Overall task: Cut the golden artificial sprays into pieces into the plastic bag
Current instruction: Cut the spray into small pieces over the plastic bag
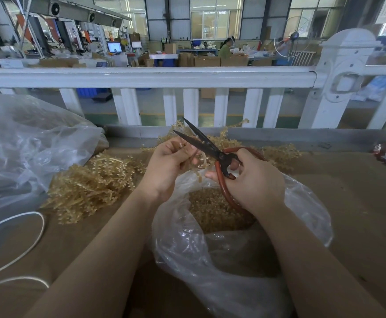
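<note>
At frame center I see my left hand (167, 162) with its grip pinched on a golden spray stem (193, 157). My right hand (254, 180) has its grip curled through the red handles of the scissors (207, 146), blades parted. Both hover over the open plastic bag (221, 255) holding cut pieces (212, 210). A pile of uncut sprays (88, 187) lies left on the counter (348, 214).

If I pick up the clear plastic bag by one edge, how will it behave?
The plastic bag looks thin and crumpled, so it would probably sag limply. The cut golden pieces inside seem light, but might spill through the wide open mouth.
</note>
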Motion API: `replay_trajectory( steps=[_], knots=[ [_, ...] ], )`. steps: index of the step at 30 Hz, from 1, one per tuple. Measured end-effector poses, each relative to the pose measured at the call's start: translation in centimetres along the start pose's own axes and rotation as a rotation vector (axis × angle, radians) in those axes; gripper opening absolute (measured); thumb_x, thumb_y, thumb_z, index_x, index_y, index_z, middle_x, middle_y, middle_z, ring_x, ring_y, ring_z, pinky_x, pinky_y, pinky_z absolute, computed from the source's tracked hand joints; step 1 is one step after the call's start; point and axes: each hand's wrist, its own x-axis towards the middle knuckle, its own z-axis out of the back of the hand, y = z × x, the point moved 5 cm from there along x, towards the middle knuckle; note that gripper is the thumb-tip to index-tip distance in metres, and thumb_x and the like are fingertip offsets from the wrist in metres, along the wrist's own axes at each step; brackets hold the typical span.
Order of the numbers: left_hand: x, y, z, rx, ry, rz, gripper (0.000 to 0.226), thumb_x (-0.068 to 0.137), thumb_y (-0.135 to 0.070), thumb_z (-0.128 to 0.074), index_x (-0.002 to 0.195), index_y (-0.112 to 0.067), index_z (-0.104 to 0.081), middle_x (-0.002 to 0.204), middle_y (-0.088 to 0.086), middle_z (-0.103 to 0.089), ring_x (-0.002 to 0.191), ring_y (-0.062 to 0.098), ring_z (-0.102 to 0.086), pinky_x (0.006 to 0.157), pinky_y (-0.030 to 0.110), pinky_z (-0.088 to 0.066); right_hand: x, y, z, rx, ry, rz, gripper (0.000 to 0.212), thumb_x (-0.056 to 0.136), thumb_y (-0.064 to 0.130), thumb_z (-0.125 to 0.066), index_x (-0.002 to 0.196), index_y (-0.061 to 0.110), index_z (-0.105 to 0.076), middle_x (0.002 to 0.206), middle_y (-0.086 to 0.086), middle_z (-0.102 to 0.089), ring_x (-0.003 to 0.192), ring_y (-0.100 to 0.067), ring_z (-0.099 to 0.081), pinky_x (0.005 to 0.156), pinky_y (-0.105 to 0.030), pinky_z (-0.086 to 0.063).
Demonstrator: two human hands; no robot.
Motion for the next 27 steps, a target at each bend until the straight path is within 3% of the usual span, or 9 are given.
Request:
replay_trajectory(
  steps=[3, 6, 10, 14, 17, 21, 27],
  knots=[
    [-0.1, -0.2, -0.2, -0.019, 0.013, 0.001, 0.012, 0.086, -0.02, -0.061, 0.082, -0.009, -0.063, 0.06, 0.002, -0.057, 0.055, 0.009, -0.05, 0.057, 0.015, -0.042, -0.1, 0.1, 0.2, 0.0, -0.014, 0.01, 0.071, 0.063, 0.096, -0.039, 0.093, 0.034, -0.054, 0.078, 0.024, -0.054, 0.067, -0.002, -0.051, 0.055, -0.021, -0.047],
    [-0.1, -0.2, -0.1, -0.005, -0.001, 0.009, 0.013, 0.092, -0.015, -0.058, 0.08, -0.011, -0.062, 0.058, 0.001, -0.056, 0.057, 0.014, -0.044, 0.057, 0.019, -0.038, -0.1, 0.1, 0.2, 0.005, -0.008, 0.004, 0.072, 0.062, 0.096, -0.039, 0.093, 0.033, -0.054, 0.077, 0.024, -0.055, 0.066, -0.002, -0.053, 0.057, -0.024, -0.051],
    [-0.1, -0.3, 0.0, 0.004, -0.008, 0.003, 0.016, 0.097, -0.01, -0.055, 0.082, -0.011, -0.063, 0.06, -0.001, -0.056, 0.059, 0.015, -0.043, 0.06, 0.023, -0.037, -0.2, 0.0, 0.3, 0.013, -0.017, 0.005, 0.069, 0.062, 0.096, -0.04, 0.088, 0.033, -0.053, 0.071, 0.025, -0.051, 0.061, 0.001, -0.048, 0.052, -0.015, -0.038],
    [-0.1, -0.9, 0.0, 0.036, -0.006, -0.069, 0.012, 0.096, -0.003, -0.057, 0.091, -0.011, -0.065, 0.062, -0.006, -0.06, 0.053, 0.008, -0.048, 0.056, 0.016, -0.04, -0.2, -0.1, 0.2, 0.016, -0.014, 0.012, 0.063, 0.064, 0.096, -0.045, 0.09, 0.039, -0.05, 0.072, 0.028, -0.049, 0.062, 0.003, -0.044, 0.051, -0.013, -0.032],
    [-0.2, -1.3, 0.1, 0.116, -0.005, -0.112, 0.007, 0.095, -0.001, -0.058, 0.095, -0.005, -0.064, 0.06, -0.007, -0.06, 0.051, 0.006, -0.05, 0.054, 0.013, -0.042, -0.2, -0.2, 0.2, 0.007, -0.023, 0.019, 0.064, 0.064, 0.098, -0.042, 0.091, 0.04, -0.05, 0.072, 0.03, -0.048, 0.058, 0.006, -0.04, 0.05, -0.013, -0.031],
    [-0.3, -1.5, 0.4, 0.183, -0.032, -0.1, 0.015, 0.092, -0.002, -0.063, 0.083, -0.012, -0.068, 0.061, -0.003, -0.063, 0.052, 0.009, -0.053, 0.054, 0.016, -0.045, -0.2, -0.1, 0.2, 0.005, -0.028, 0.03, 0.063, 0.064, 0.098, -0.04, 0.092, 0.042, -0.048, 0.077, 0.028, -0.053, 0.06, 0.004, -0.042, 0.049, -0.013, -0.031],
    [-0.2, -1.7, 0.4, 0.208, -0.005, -0.095, 0.012, 0.091, -0.002, -0.064, 0.086, -0.011, -0.07, 0.065, 0.0, -0.066, 0.053, 0.012, -0.053, 0.054, 0.017, -0.044, -0.1, -0.2, 0.1, 0.007, -0.027, 0.019, 0.067, 0.061, 0.1, -0.036, 0.09, 0.041, -0.05, 0.07, 0.028, -0.048, 0.055, 0.006, -0.041, 0.05, -0.013, -0.036]
  ],
)
